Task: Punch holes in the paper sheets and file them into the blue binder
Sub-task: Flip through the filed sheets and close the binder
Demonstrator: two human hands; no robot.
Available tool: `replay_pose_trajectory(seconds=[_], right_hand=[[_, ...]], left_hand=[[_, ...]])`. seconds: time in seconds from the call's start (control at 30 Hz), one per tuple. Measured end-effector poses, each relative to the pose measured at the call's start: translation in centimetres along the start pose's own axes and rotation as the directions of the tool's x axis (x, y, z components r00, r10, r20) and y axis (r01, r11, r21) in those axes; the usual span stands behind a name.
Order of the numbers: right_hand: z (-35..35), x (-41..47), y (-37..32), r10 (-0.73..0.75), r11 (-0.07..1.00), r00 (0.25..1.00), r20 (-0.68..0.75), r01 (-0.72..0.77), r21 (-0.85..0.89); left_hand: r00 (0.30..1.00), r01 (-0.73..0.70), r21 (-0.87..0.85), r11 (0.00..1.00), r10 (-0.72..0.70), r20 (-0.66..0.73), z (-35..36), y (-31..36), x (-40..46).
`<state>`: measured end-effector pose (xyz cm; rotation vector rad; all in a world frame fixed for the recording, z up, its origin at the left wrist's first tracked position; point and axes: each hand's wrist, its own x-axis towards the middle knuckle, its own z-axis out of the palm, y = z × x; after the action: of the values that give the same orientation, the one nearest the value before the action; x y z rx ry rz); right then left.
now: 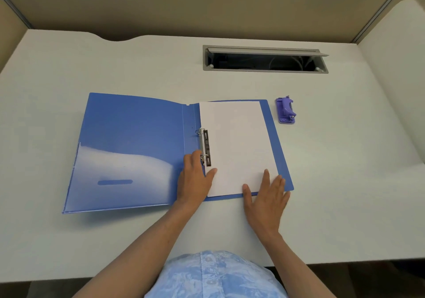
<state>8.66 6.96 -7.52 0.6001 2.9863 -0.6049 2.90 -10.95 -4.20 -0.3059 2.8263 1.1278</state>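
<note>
The blue binder [128, 145] lies open flat on the white desk. White paper sheets [236, 145] lie on its right half, against the metal ring mechanism [205, 147] at the spine. My left hand [195, 178] rests at the lower end of the ring mechanism, its thumb lying on the paper's left edge and its fingers by the lower ring. My right hand [266, 196] lies flat with straight fingers on the paper's near right corner and the binder's edge. A purple hole punch [285, 110] stands just right of the binder's far corner, untouched.
The white desk [345, 182] has an open grey cable slot [264, 59] at the back and beige partition walls [184, 5] behind and at both sides. The desk's near edge runs in front of my blue patterned shirt [216, 274].
</note>
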Motion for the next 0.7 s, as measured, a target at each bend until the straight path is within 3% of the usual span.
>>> replay_pose_trajectory(seconds=[0.27, 0.43, 0.53, 0.7], right_hand=[[1.3, 0.1, -0.7, -0.008, 0.998, 1.0, -0.018, 0.006, -0.068], [1.2, -0.1, -1.2, -0.037, 0.999, 0.999, -0.038, 0.036, -0.008], [0.4, -0.2, -1.6, -0.032, 0.98, 0.999, -0.018, 0.035, 0.198], [-1.4, -0.8, -3.2, 0.029, 0.785, 0.998, 0.064, -0.062, 0.616]], left_hand=[[0.995, -0.08, -0.063, 0.995, 0.084, 0.059, 0.4, -1.1, -0.2], [0.99, -0.118, -0.07, 0.991, 0.122, 0.065, 0.4, -1.7, 0.1], [0.989, -0.13, -0.09, 0.987, 0.136, 0.066, 0.3, -1.8, 0.3], [0.98, -0.149, -0.125, 0.981, 0.164, 0.116, -0.3, -2.0, 0.8]])
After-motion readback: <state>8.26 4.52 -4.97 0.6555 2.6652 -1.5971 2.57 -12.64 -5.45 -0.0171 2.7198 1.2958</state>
